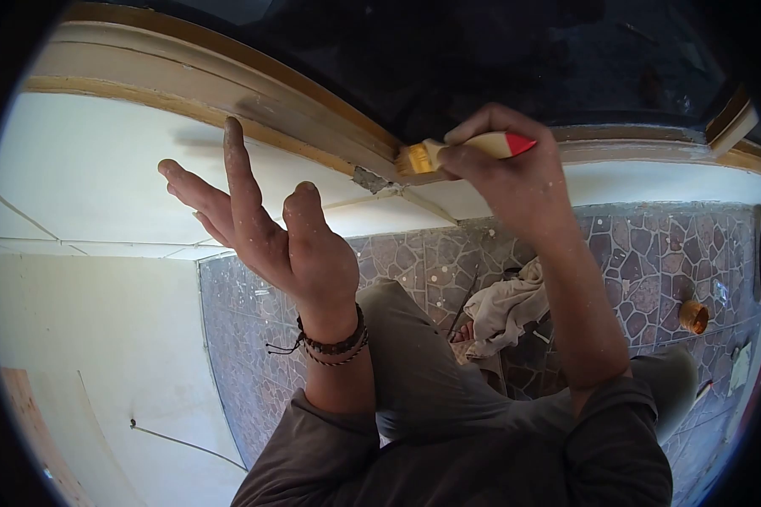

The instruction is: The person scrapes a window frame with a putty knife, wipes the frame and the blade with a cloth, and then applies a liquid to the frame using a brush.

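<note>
A paintbrush [482, 149] with a pale handle and red tip is pinched in my right hand [516, 173]. Its bristles rest on the wooden window frame [313, 114], at the corner above a chipped patch [374, 179] of wall. My left hand [271, 228] holds nothing; its fingers are spread, with one fingertip close to the lower edge of the frame. Dark bracelets [334, 340] circle the left wrist.
Below is a stone-patterned floor [634, 270] with an orange-brown paint container [693, 317] at the right. A crumpled cloth [506, 308] lies near my legs. White wall [84, 160] runs under the frame, and dark glass [516, 59] lies beyond it.
</note>
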Tool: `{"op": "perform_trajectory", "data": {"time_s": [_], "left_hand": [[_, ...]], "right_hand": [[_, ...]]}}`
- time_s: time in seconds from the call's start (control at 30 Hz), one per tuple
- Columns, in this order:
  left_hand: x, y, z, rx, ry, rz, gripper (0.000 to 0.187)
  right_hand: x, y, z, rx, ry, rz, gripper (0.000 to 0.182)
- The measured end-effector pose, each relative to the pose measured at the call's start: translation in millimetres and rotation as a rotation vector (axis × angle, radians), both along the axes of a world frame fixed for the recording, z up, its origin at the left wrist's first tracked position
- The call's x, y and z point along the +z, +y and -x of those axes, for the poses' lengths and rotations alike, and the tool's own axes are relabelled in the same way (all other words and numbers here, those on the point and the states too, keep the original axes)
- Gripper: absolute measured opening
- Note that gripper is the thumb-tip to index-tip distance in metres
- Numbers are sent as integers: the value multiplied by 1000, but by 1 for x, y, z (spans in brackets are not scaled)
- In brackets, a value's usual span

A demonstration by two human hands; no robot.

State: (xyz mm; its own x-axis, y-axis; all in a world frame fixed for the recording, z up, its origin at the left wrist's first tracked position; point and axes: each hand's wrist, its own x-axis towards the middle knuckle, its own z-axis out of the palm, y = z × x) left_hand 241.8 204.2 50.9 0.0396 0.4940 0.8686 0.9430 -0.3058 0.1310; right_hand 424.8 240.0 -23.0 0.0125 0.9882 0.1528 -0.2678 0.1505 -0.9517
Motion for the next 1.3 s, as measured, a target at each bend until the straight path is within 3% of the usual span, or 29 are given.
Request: {"op": "perform_trajectory", "data": {"time_s": [0.13,0.23,0.3,0.47,0.5,0.57,0.6,0.63,0.7,0.77,0.87,0.93,1.1,1.27,1.3], "left_hand": [[2,2,-3,-2,64,-76,17],[4,3,-5,-2,115,-130,17],[5,1,-5,1,149,-157,18],[24,-14,-1,-47,197,-148,20],[25,-19,3,-192,191,-184,22],[25,-28,-4,-325,-195,-266,22],[30,-26,-20,-284,-420,-345,26],[33,-27,-20,-272,-439,-347,26],[33,-29,-17,-483,-691,-362,36],[25,-29,-10,-599,-751,-352,40],[20,-27,-14,-704,-871,-331,42],[15,-25,-12,-896,-936,-285,44],[6,-22,-5,-879,-972,-228,45],[4,-22,-7,-894,-1062,-204,46],[2,-19,-8,-883,-985,-224,45]], "right_hand": [[0,0,-2,-80,-152,4,9],[-2,-1,3,-31,-175,-141,9],[7,-1,-9,48,24,-42,11],[33,-8,-60,58,73,-19,12],[33,-10,-68,60,90,-65,14],[30,-14,-83,82,45,-83,15],[26,-16,-88,107,-15,-196,16],[25,-18,-89,137,-74,-308,17],[33,-33,-77,89,-56,-179,18],[37,-45,-55,1,-162,-111,16],[28,-54,-29,-58,-435,-334,18],[22,-64,-15,-104,-625,-449,19],[1,-68,11,-309,-698,-497,24],[0,-65,22,-315,-804,-574,28],[1,-65,25,-317,-808,-588,27]]}}
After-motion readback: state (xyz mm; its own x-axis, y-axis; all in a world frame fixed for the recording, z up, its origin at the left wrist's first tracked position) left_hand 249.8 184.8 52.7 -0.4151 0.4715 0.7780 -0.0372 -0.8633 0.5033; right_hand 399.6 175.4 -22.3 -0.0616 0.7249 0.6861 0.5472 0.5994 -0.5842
